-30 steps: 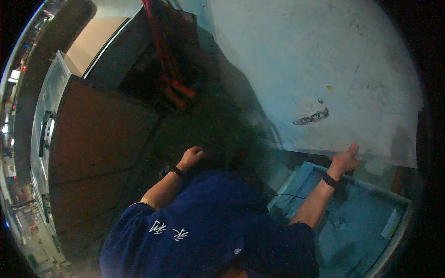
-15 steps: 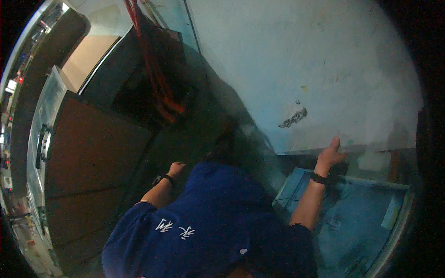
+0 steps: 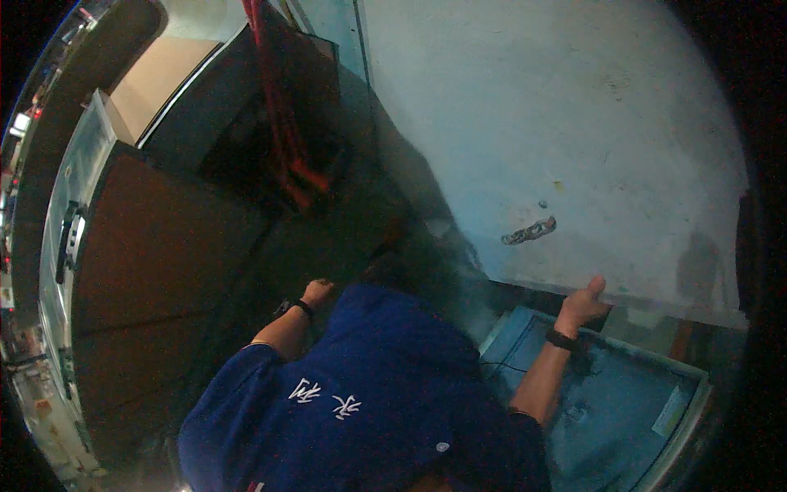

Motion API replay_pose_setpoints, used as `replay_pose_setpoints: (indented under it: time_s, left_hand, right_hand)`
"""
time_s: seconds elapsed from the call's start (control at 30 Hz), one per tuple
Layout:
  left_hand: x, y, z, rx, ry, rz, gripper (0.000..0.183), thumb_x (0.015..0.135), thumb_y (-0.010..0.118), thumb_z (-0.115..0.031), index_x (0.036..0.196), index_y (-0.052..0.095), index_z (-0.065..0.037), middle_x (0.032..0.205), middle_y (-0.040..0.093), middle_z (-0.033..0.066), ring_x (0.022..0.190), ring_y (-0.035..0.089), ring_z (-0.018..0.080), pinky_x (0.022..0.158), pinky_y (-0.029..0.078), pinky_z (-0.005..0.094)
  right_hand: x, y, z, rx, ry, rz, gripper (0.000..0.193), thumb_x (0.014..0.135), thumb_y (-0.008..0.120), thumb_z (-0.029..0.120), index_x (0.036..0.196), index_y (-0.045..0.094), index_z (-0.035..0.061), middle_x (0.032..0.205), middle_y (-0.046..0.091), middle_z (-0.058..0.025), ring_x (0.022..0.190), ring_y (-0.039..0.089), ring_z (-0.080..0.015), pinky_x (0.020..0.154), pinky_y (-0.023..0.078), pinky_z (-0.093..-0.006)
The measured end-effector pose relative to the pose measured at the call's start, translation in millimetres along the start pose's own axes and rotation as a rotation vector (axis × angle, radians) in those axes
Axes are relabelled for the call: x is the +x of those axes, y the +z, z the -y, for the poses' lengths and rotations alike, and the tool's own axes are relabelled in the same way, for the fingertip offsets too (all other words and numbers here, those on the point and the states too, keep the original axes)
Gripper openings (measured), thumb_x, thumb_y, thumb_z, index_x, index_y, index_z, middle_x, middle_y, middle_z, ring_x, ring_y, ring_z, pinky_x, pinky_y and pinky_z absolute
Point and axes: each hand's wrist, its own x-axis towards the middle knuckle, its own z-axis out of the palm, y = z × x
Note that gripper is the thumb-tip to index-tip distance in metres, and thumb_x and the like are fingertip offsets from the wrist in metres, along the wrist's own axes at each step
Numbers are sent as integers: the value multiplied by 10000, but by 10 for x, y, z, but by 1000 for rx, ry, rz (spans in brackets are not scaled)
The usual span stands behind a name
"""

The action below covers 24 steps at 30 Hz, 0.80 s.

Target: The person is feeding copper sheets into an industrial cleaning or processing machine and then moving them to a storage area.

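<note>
Person in a blue shirt gripping the edge of a pale sheet

The right hand (image 3: 584,302) is closing its grip on the lower edge of the large pale panel (image 3: 574,148), thumb up on its face, above a blue tray (image 3: 631,402) lying below. The left hand (image 3: 316,291) is hanging loosely curled over the dark floor (image 3: 328,238), holding nothing, beside a brown cabinet (image 3: 156,271); red straps (image 3: 279,123) are hanging farther off.

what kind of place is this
Likely a workshop or storage area. The right hand grips the edge of a big, scuffed pale panel, a blue tray lies below, and dark cabinets stand at left.
</note>
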Motion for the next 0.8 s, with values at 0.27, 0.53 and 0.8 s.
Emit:
replay_pose_setpoints:
  time_s: [0.27, 0.53, 0.8]
  left_hand:
    - [586, 181, 93, 213, 166, -7, 258, 753, 540, -236, 874, 625, -24, 938, 608, 194, 873, 566, 354, 765, 457, 404]
    - [755, 393, -498, -89, 58, 44, 275, 787, 555, -262, 878, 612, -10, 848, 611, 122, 762, 558, 230, 666, 445, 345]
    - [985, 679, -582, -239, 150, 15, 237, 786, 545, -233, 806, 609, -6, 719, 600, 73, 667, 560, 165, 614, 435, 297]
  right_hand:
    - [406, -532, -1100, -321, -124, 105, 594, 792, 619, 304, 1157, 354, -83, 1163, 451, -169, 955, 486, -257, 839, 407, -379]
    - [364, -585, -575, -781, -197, 222, 599, 844, 483, 425, 1178, 358, -57, 1214, 421, -151, 1073, 431, -261, 935, 326, -364]
    - [318, -349, -220, -142, -145, 282, 465, 748, 536, 73, 1167, 393, -69, 1186, 448, -207, 1032, 462, -328, 933, 334, -419]
